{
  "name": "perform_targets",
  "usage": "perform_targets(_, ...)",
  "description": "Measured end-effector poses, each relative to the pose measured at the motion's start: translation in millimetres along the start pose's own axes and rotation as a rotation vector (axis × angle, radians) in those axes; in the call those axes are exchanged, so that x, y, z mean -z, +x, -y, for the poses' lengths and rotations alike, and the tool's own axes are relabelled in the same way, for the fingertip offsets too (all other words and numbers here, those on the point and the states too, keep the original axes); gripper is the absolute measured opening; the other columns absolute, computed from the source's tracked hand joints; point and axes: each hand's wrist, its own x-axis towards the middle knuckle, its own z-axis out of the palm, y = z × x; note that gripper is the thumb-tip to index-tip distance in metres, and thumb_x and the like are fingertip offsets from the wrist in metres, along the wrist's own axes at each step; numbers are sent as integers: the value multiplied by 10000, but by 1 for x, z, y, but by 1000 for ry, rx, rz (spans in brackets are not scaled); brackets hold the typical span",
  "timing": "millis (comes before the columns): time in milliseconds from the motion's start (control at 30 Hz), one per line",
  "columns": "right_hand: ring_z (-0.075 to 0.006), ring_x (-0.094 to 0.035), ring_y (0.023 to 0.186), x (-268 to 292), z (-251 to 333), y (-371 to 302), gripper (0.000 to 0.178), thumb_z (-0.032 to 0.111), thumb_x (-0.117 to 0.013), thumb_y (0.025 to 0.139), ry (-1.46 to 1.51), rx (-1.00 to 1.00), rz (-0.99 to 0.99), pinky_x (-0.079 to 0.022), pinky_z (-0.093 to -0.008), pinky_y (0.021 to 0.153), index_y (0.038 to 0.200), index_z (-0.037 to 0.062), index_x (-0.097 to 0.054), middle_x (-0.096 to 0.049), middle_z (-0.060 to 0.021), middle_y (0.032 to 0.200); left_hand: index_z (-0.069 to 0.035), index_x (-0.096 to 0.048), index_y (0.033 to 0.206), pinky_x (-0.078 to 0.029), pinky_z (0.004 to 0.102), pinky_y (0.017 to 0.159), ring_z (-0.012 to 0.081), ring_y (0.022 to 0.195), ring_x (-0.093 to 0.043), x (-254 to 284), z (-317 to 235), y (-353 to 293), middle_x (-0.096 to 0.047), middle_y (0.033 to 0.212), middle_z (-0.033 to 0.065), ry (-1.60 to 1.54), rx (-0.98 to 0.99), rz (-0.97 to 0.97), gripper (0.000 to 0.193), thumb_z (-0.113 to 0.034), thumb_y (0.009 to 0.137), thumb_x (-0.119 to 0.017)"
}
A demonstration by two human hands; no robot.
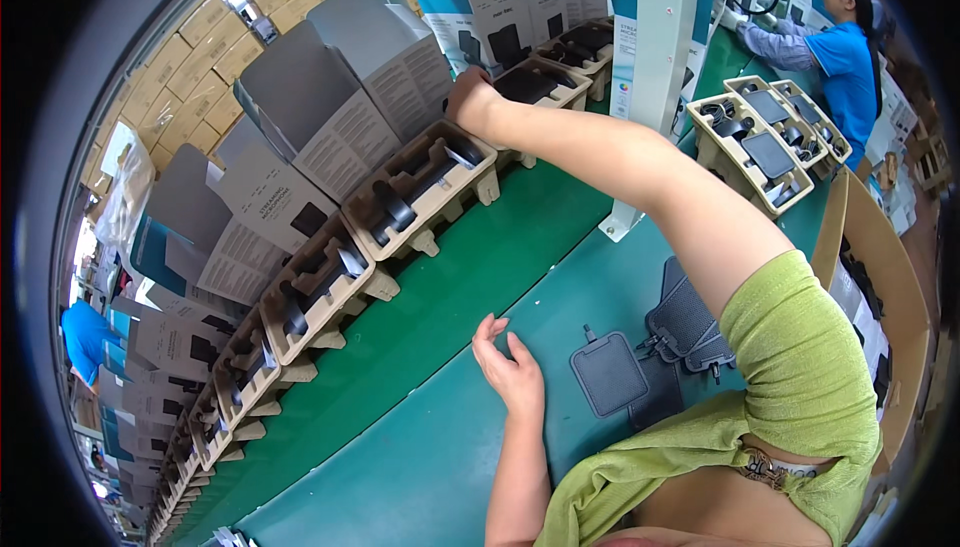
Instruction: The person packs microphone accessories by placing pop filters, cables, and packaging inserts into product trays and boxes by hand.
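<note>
My right arm stretches far across the bench, and my right hand [472,102] is at the seam between two moulded pulp trays, against the upright printed cartons. Its fingers are mostly hidden, so what they touch cannot be made out. Beside it is a pulp tray [487,179] holding black parts; a farther tray [575,97] has a black flat piece on top. My left hand [510,365] hovers over the green bench, fingers loosely bent and apart, holding nothing. Just right of it lies a black square panel with a short stem [609,374], near a stack of similar panels [685,322].
Trays with open cartons [290,217] line the green belt [440,292]. A white post [655,57] rises from the bench. More filled trays [755,142] stand at right, by a brown carton [905,297]. A co-worker in blue [848,77] works beyond.
</note>
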Motion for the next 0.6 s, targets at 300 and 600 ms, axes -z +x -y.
perform_targets(300, -291, -625, 906, -40, 30, 8, 278, 218, -444, 858, 780, -233, -63, -507, -379, 750, 960, 58, -647, -621, -152, 1020, 4, -456, 1139, -409, 334, 886, 221, 942, -538, 9, 17, 5, -554, 988, 133, 6, 4, -45, 344, 35, 800, -500)
perform_targets(600, -416, -549, 964, -226, -29, 68, 500, 376, -500, 844, 840, -215, -267, -441, -441, 792, 1193, 19, -467, -578, -275, 1004, 4, -430, 1111, -400, 371, 892, 318, 988, -499, -8, 5, -2, -491, 1038, 172, -78, -82, -104, 386, 83, 740, -501)
